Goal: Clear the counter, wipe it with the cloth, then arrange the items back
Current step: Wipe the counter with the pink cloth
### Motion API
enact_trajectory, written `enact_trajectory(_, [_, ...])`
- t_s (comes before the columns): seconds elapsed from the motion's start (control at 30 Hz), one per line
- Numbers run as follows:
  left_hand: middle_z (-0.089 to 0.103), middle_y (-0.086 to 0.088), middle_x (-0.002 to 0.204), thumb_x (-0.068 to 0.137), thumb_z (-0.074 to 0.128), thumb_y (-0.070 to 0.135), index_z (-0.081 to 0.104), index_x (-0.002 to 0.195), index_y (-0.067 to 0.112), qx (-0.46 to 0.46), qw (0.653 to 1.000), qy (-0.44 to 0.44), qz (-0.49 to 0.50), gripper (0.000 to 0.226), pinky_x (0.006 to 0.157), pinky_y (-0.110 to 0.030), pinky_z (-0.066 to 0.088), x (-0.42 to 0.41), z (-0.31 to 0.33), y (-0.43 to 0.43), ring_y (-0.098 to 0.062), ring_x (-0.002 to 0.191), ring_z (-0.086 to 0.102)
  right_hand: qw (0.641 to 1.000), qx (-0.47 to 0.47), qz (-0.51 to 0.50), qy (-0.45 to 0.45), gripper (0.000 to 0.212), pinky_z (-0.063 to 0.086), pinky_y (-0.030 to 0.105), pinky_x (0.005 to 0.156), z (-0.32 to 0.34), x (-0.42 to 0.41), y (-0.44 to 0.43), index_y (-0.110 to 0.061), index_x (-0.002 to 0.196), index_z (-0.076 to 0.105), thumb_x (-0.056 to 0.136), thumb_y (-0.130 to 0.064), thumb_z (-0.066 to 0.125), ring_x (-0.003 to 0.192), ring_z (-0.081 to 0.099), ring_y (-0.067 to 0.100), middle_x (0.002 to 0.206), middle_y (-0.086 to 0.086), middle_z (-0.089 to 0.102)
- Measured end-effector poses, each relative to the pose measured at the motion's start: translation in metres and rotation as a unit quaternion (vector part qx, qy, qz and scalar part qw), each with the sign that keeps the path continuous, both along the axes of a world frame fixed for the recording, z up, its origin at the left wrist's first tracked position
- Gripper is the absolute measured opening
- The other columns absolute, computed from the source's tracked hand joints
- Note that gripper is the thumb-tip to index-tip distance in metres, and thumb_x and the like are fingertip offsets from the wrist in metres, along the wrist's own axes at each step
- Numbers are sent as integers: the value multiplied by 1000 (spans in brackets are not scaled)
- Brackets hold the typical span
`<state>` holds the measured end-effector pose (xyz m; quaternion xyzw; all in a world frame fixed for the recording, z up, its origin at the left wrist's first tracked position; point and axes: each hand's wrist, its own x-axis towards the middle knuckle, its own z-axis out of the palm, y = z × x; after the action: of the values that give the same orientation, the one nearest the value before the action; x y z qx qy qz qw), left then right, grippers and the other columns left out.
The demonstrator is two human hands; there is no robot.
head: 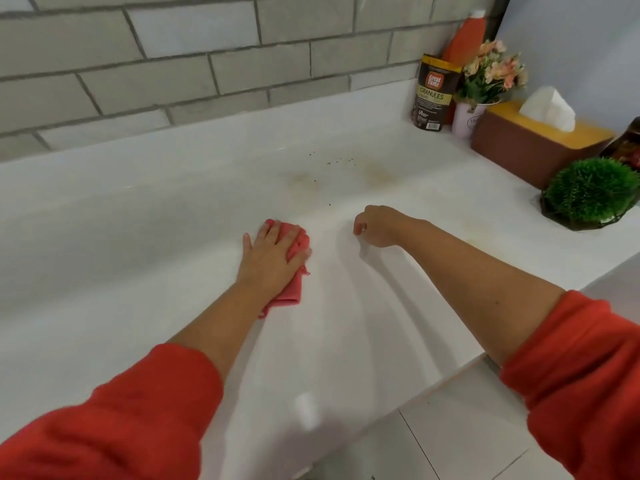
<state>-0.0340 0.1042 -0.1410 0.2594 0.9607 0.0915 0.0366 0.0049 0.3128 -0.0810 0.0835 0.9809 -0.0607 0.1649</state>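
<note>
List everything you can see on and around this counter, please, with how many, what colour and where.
counter: one, white, fills the middle of the view
cloth: one, pink-red, on the counter under the left hand
dark specks: several, black, far side of the counter by faint yellowish stains
granules pouch: one, dark brown, far right against the wall
orange bottle: one, behind the pouch
flowers in a pot: one bunch, pink, right of the pouch
tissue box: one, brown with yellow top, right side
round green plant: one, right edge
tiled wall: grey, behind the counter
left hand: flat on the cloth
right hand: loosely curled, empty, over the counter
sleeves: two, red
</note>
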Motion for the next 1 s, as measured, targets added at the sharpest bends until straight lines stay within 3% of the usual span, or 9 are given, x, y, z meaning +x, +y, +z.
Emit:
enact_trajectory(0.1, [14, -19, 155, 97, 21, 48, 17, 149, 20, -19, 995, 24, 95, 59, 118, -48, 0, 9, -1, 39, -34, 144, 5, 998, 2, -40, 46, 35, 45, 38, 99, -6, -13, 3, -7, 120, 60, 91, -5, 41, 119, 51, 28, 128, 8, 53])
enact_trajectory(0.27, [3, -8, 159, 99, 17, 44, 11, 150, 26, -5, 998, 16, -64, 54, 117, -45, -7, 24, -2, 34, -22, 146, -7, 987, -57, -78, 127, 36, 42, 30, 87, -25, -32, 3, -1, 124, 52, 90, 3, 40, 113, 51, 30, 132, 12, 40])
enact_trajectory(0.33, [6, -2, 159, 99, 13, 43, 13, 149, 28, -24, 996, 39, -80, 53, 115, -49, -6, 4, -1, 18, -17, 147, -3, 985, -74, -66, 141, 45, 40, 28, 94, -37, -32, 2, 1, 127, 47, 84, 9, 42, 119, 49, 29, 137, 12, 39])
enact_trajectory(0.4, [12, -1, 158, 100, 16, 40, 17, 149, 26, -41, 997, 53, -42, 51, 115, -51, -1, -32, -2, 3, -17, 146, 3, 979, -86, -72, 171, 58, 35, 27, 104, -49, -28, 1, -3, 136, 40, 80, 13, 39, 129, 41, 25, 143, 8, 34])
enact_trajectory(0.5, [17, -5, 156, 100, 19, 35, 22, 148, 22, -58, 995, 55, 60, 50, 114, -55, 5, -93, -4, -21, -23, 145, 9, 970, -88, -68, 217, 61, 32, 26, 106, -60, -28, 2, -5, 138, 38, 81, 14, 34, 133, 37, 22, 144, 5, 35])
enact_trajectory(0.67, [14, -15, 156, 101, 17, 35, 19, 149, 16, -22, 983, 13, 182, 52, 116, -52, 0, -138, 1, 1, -33, 144, 6, 966, -89, -73, 233, 60, 25, 21, 110, -64, -30, 3, -6, 143, 33, 86, 13, 32, 138, 30, 19, 149, 2, 29])
enact_trajectory(0.8, [12, -11, 157, 100, 16, 35, 14, 150, 18, -13, 995, 12, 100, 52, 116, -49, -2, -136, 0, 48, -30, 145, 5, 964, -92, -74, 237, 60, 27, 23, 109, -68, -33, 5, -6, 143, 34, 86, 12, 33, 137, 32, 21, 149, 2, 30])
enact_trajectory(1.0, [14, 0, 158, 100, 22, 38, 18, 149, 26, 3, 992, 20, -125, 50, 116, -47, 0, -83, 1, 72, -18, 146, 2, 964, -97, -75, 237, 60, 18, 22, 114, -68, -34, 6, -7, 145, 31, 88, 10, 34, 142, 25, 18, 153, 3, 27])
